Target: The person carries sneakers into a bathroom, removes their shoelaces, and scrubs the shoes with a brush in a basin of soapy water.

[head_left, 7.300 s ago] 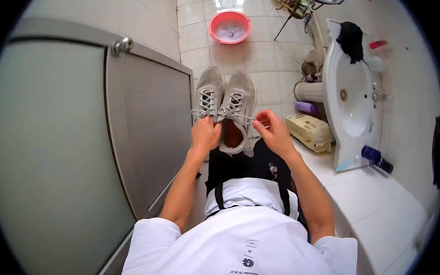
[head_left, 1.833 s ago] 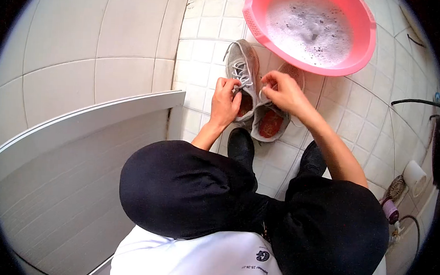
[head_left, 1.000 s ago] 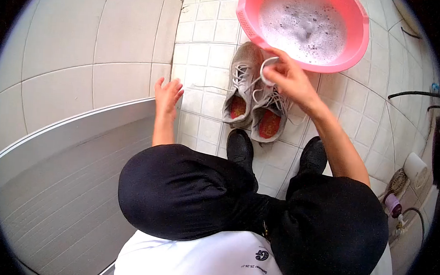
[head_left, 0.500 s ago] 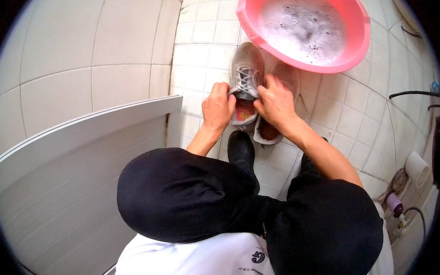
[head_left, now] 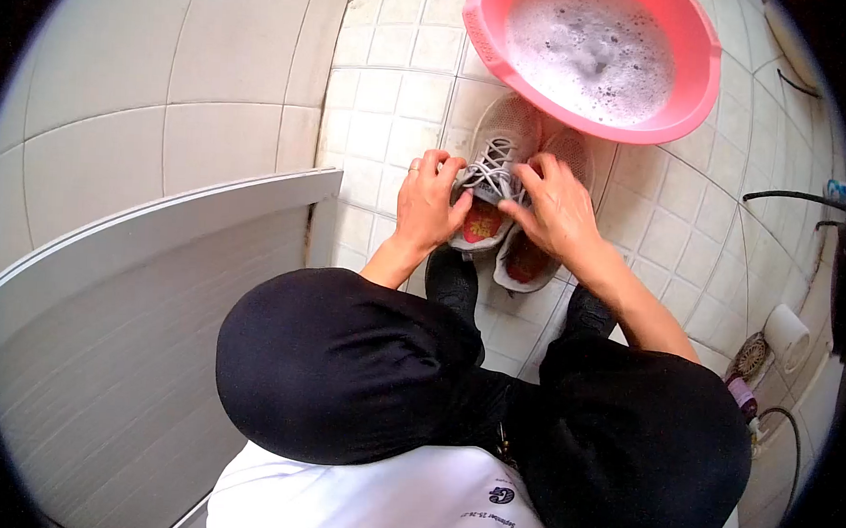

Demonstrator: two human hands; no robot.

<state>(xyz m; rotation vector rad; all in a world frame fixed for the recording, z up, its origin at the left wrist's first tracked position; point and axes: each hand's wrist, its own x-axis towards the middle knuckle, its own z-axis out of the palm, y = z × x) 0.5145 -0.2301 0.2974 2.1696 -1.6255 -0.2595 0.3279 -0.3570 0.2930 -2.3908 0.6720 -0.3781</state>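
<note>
Left shoe (head_left: 506, 131): light grey-beige, with a textured, mesh-like upper; it sits on the tiled floor (head_left: 383, 92), toe near the pink basin (head_left: 682, 120), heel towards the person.
Laces (head_left: 496, 157): pale, crossing over the left shoe's upper in several rows.
Left insole (head_left: 482, 223): red, bearing a yellow character, visible through the opening.
Right shoe (head_left: 571, 152): similar grey mesh, beside the left shoe and likewise on the person's side of the basin; the right hand partly covers it.
Right insole (head_left: 525, 260): darker, reddish-brown, in shadow.
Left hand (head_left: 429, 203): partly curled at the left side of the left shoe's opening; whether it grips cannot be told.
Right hand (head_left: 556, 211): bent fingers and thumb at the opposite side of that opening; its grip is equally unclear.
Basin contents (head_left: 593, 54): whitish, foamy liquid with bubbles.
</note>
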